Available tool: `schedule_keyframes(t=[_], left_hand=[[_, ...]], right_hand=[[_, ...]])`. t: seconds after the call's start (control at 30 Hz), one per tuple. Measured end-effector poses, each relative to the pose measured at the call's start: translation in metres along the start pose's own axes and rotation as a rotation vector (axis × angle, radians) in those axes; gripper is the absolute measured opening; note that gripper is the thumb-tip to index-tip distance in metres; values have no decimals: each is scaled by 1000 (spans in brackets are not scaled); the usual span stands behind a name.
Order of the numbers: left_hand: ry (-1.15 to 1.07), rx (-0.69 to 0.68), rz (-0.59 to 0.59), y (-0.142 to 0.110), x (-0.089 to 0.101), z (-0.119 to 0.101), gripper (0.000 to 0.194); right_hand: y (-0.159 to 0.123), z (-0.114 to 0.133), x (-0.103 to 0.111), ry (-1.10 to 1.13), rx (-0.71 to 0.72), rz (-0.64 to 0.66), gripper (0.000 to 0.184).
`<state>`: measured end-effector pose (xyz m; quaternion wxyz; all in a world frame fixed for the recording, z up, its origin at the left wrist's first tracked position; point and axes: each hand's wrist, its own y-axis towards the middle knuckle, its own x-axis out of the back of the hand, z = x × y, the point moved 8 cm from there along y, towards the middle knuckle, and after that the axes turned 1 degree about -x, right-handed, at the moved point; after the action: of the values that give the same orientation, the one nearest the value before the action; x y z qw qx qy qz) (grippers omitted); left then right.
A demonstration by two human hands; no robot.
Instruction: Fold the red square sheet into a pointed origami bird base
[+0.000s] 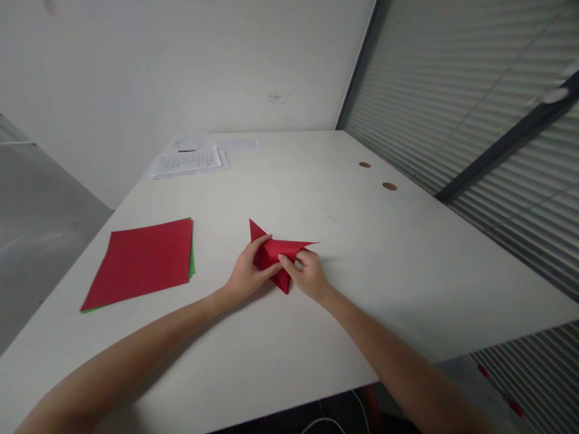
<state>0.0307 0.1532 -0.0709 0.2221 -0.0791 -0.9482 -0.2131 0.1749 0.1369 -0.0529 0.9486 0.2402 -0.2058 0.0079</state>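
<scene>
Between my two hands is a folded piece of red paper (pixel 289 248), held just over the white table. One pointed corner sticks up at the far left, another reaches out to the right, and a third points down toward me. My left hand (pixel 250 268) grips its left side, with the thumb across the front and the fingers curled over the top edge. My right hand (pixel 309 274) pinches the right part, its thumb on the front face and its fingers behind. The fingertips behind the paper are partly hidden.
On the white table (pixel 253 374), a stack of red paper sheets (pixel 142 259) lies left of my hands, with green edges showing beneath. Printed papers (pixel 190 161) lie at the far left. Two round holes (pixel 389 187) pierce the tabletop near the blinds (pixel 452 90). A wall stands behind.
</scene>
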Motion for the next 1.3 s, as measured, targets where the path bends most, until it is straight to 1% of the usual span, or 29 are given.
schedule_keyframes(t=[0.13, 0.33, 0.47, 0.6, 0.8, 0.97, 1.13, 1.2, 1.3], left_hand=[[-85, 43, 16, 1, -3, 3, 58], [-243, 103, 91, -1, -11, 3, 61], [-299, 127, 112, 0, -14, 4, 60], [-312, 127, 112, -1, -15, 5, 61], [-282, 64, 111, -5, -18, 3, 62], [-314, 83, 122, -4, -19, 5, 60], [-343, 127, 75, 0, -13, 9, 57], [-330, 107, 56, 0, -10, 7, 58], [-291, 63, 59, -1, -8, 2, 56]], right_hand=[[1, 1, 2, 12, -5, -14, 24], [1, 1, 1, 30, -39, 1, 21], [1, 0, 3, 13, -48, -26, 20], [1, -1, 2, -6, -43, -35, 21], [-2, -5, -2, -39, -60, -39, 23], [-2, -2, 2, -71, -31, -86, 21], [2, 2, 12, -109, -14, -120, 21], [3, 0, 13, -97, -21, -124, 20], [2, -3, 9, -63, -27, -107, 18]])
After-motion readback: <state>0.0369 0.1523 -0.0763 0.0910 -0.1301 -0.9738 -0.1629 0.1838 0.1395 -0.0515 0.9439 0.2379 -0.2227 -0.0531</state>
